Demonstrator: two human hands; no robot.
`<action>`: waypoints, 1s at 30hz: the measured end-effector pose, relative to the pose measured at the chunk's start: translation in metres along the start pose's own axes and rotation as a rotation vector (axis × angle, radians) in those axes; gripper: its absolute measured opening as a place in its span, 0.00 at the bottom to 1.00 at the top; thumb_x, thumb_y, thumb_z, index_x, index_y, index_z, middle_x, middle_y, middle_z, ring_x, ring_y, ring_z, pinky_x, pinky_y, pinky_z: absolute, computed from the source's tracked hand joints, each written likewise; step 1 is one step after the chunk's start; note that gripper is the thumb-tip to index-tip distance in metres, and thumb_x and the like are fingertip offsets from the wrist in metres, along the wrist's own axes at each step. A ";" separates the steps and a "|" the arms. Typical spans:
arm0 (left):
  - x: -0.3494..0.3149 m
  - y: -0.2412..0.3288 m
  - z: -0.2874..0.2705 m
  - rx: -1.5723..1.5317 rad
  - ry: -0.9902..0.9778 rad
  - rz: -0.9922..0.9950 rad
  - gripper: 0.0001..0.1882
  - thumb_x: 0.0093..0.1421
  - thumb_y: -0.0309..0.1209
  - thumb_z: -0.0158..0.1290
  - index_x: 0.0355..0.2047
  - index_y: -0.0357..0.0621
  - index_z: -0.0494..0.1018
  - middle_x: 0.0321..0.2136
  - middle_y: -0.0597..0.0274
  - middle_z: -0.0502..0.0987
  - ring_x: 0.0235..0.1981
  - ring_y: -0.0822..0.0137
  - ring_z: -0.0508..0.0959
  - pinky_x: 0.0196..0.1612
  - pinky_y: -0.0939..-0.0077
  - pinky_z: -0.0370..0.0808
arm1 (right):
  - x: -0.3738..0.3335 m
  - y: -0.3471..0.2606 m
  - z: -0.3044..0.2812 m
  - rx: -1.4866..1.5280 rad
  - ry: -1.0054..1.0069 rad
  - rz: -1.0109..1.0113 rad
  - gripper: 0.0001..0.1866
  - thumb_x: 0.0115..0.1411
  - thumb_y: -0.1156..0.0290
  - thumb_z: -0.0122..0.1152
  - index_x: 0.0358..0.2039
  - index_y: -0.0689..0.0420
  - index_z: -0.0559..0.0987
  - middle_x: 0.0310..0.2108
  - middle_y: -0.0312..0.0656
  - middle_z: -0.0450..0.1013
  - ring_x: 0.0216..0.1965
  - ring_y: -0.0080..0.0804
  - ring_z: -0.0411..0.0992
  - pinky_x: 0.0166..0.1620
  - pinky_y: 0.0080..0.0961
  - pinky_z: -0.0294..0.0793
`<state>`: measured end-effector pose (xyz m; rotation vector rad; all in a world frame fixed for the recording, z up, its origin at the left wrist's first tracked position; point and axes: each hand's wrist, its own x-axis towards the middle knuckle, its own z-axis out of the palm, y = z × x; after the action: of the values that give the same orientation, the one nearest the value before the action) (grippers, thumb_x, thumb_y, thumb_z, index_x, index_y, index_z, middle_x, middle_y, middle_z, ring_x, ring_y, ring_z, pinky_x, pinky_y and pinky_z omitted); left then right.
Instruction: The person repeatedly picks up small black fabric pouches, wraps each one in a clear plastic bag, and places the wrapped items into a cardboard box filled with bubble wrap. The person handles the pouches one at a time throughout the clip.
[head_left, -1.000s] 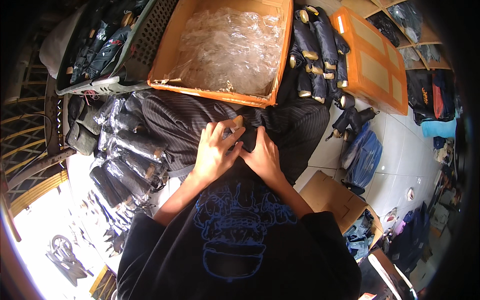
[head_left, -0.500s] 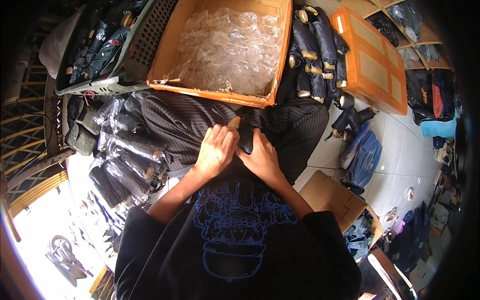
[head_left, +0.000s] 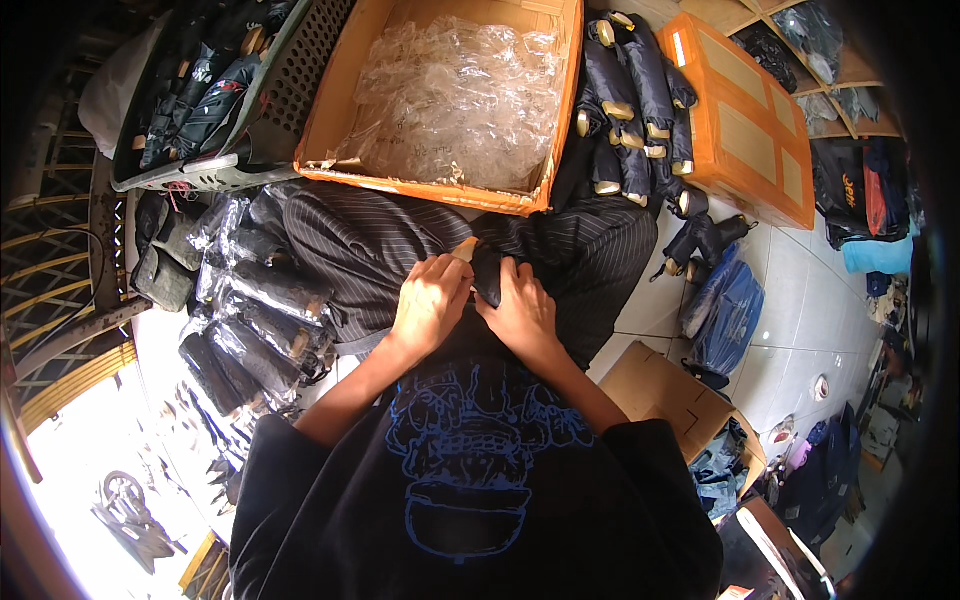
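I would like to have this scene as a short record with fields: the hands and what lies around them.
left hand: curled around dark item, near its tan end
right hand: holding dark item's right side
ahead: open orange box, clear plastic inside
left side: plastic-wrapped dark bundles; perforated crate beyond
right side: pale-ended dark bundles beside closed orange box

Compared with one second ago, the left hand has drawn its extended fingers into a curl, clear of the right thumb. The right hand has bent its fingers at the dark bundle. The tan handle has shifted slightly left.
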<state>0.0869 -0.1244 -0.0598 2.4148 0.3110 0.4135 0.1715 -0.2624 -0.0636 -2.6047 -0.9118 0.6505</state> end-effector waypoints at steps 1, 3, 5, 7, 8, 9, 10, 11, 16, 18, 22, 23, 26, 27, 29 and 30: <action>0.000 0.001 -0.001 -0.068 -0.012 -0.054 0.08 0.50 0.19 0.59 0.31 0.40 0.74 0.25 0.58 0.75 0.25 0.58 0.75 0.32 0.67 0.73 | 0.000 0.000 -0.001 -0.003 0.018 -0.018 0.31 0.49 0.59 0.68 0.50 0.59 0.68 0.38 0.52 0.70 0.36 0.50 0.76 0.35 0.43 0.78; 0.001 0.002 -0.002 -0.203 -0.035 -0.160 0.08 0.50 0.19 0.58 0.31 0.40 0.74 0.24 0.58 0.75 0.20 0.61 0.74 0.27 0.70 0.72 | -0.001 0.000 -0.002 -0.010 0.054 -0.053 0.28 0.50 0.58 0.69 0.44 0.61 0.67 0.35 0.52 0.69 0.35 0.51 0.76 0.34 0.44 0.78; 0.004 -0.001 -0.002 -0.287 -0.029 -0.160 0.08 0.50 0.18 0.57 0.31 0.40 0.73 0.23 0.59 0.75 0.17 0.68 0.71 0.24 0.75 0.69 | -0.001 0.001 -0.002 -0.013 0.055 -0.061 0.28 0.49 0.59 0.69 0.44 0.60 0.67 0.36 0.52 0.69 0.35 0.51 0.76 0.34 0.44 0.78; 0.011 0.005 -0.010 -0.352 -0.092 -0.260 0.08 0.50 0.17 0.57 0.31 0.41 0.73 0.23 0.60 0.74 0.17 0.74 0.69 0.23 0.79 0.68 | -0.001 0.002 -0.002 -0.021 0.053 -0.069 0.28 0.49 0.59 0.69 0.44 0.59 0.67 0.36 0.51 0.69 0.35 0.51 0.76 0.34 0.44 0.78; 0.014 0.010 -0.018 -0.374 -0.156 -0.359 0.09 0.50 0.17 0.57 0.31 0.41 0.73 0.23 0.61 0.74 0.18 0.76 0.68 0.24 0.80 0.67 | -0.001 0.002 -0.002 -0.028 0.050 -0.073 0.28 0.48 0.59 0.69 0.44 0.59 0.68 0.36 0.51 0.69 0.36 0.50 0.75 0.35 0.44 0.77; 0.017 0.015 -0.023 -0.394 -0.219 -0.461 0.09 0.50 0.16 0.57 0.31 0.41 0.73 0.24 0.62 0.74 0.19 0.78 0.68 0.25 0.82 0.67 | -0.001 0.002 -0.002 -0.035 0.046 -0.081 0.28 0.48 0.59 0.69 0.44 0.59 0.68 0.36 0.50 0.69 0.36 0.50 0.75 0.35 0.44 0.77; 0.017 0.015 -0.019 -0.608 -0.178 -0.488 0.09 0.50 0.17 0.57 0.31 0.41 0.73 0.24 0.63 0.74 0.21 0.79 0.68 0.26 0.83 0.66 | -0.001 0.002 -0.001 -0.062 0.025 -0.099 0.28 0.48 0.59 0.70 0.44 0.59 0.68 0.36 0.50 0.69 0.36 0.50 0.75 0.36 0.44 0.77; 0.016 0.015 -0.011 -0.822 -0.135 -0.513 0.09 0.50 0.17 0.57 0.30 0.41 0.73 0.25 0.64 0.73 0.22 0.80 0.68 0.27 0.84 0.66 | -0.001 0.002 0.002 -0.089 0.005 -0.117 0.28 0.47 0.59 0.70 0.44 0.58 0.69 0.36 0.50 0.69 0.36 0.49 0.75 0.36 0.44 0.76; 0.043 0.022 -0.033 -0.518 -0.096 -0.282 0.11 0.53 0.20 0.57 0.37 0.41 0.77 0.29 0.65 0.75 0.27 0.76 0.70 0.33 0.82 0.69 | -0.009 0.006 0.012 -0.021 0.006 -0.105 0.34 0.46 0.59 0.69 0.52 0.56 0.69 0.38 0.48 0.69 0.38 0.48 0.74 0.37 0.43 0.73; 0.037 0.011 -0.022 -0.274 -0.096 -0.075 0.14 0.52 0.24 0.60 0.40 0.42 0.78 0.35 0.62 0.76 0.34 0.65 0.74 0.39 0.73 0.71 | -0.010 0.010 0.019 0.018 0.029 -0.088 0.32 0.47 0.57 0.69 0.49 0.59 0.69 0.38 0.49 0.69 0.38 0.48 0.74 0.36 0.44 0.73; 0.011 0.004 -0.011 0.059 -0.202 -0.009 0.15 0.49 0.28 0.63 0.39 0.43 0.79 0.40 0.62 0.75 0.40 0.59 0.73 0.44 0.65 0.70 | -0.010 0.013 0.020 0.049 0.040 -0.068 0.29 0.47 0.56 0.69 0.42 0.61 0.70 0.38 0.49 0.69 0.38 0.49 0.74 0.36 0.45 0.73; 0.007 0.002 -0.008 0.080 -0.168 0.018 0.15 0.49 0.28 0.64 0.39 0.43 0.80 0.39 0.63 0.75 0.40 0.59 0.73 0.43 0.66 0.70 | -0.010 0.013 0.020 0.046 0.040 -0.064 0.29 0.47 0.55 0.69 0.43 0.61 0.70 0.38 0.50 0.69 0.38 0.49 0.74 0.36 0.45 0.73; 0.000 -0.002 0.002 0.124 -0.095 0.045 0.11 0.49 0.28 0.63 0.34 0.44 0.79 0.36 0.65 0.75 0.38 0.61 0.73 0.42 0.66 0.70 | -0.009 0.013 0.021 0.025 0.034 -0.056 0.29 0.48 0.55 0.69 0.43 0.61 0.70 0.39 0.50 0.69 0.39 0.48 0.74 0.36 0.45 0.73; -0.001 -0.002 0.004 0.127 -0.082 0.042 0.09 0.49 0.28 0.63 0.32 0.44 0.79 0.35 0.65 0.75 0.37 0.61 0.73 0.41 0.66 0.69 | -0.009 0.012 0.019 0.012 0.032 -0.056 0.29 0.48 0.54 0.69 0.43 0.61 0.70 0.39 0.50 0.69 0.39 0.48 0.74 0.36 0.45 0.73; -0.001 -0.003 0.004 0.142 -0.092 0.025 0.07 0.49 0.27 0.62 0.30 0.45 0.78 0.33 0.65 0.75 0.36 0.61 0.73 0.41 0.66 0.69 | -0.008 0.011 0.020 -0.030 0.035 -0.064 0.29 0.48 0.54 0.69 0.44 0.60 0.70 0.39 0.49 0.69 0.39 0.47 0.73 0.36 0.45 0.72; 0.000 -0.003 0.003 0.151 -0.115 0.013 0.07 0.49 0.27 0.62 0.29 0.45 0.77 0.33 0.65 0.75 0.36 0.61 0.73 0.41 0.65 0.69 | -0.009 0.011 0.020 -0.063 0.040 -0.068 0.29 0.48 0.55 0.69 0.44 0.59 0.70 0.39 0.48 0.69 0.39 0.46 0.73 0.36 0.44 0.72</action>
<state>0.0875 -0.1236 -0.0639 2.5768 0.2847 0.2633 0.1602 -0.2734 -0.0826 -2.6182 -1.0192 0.5587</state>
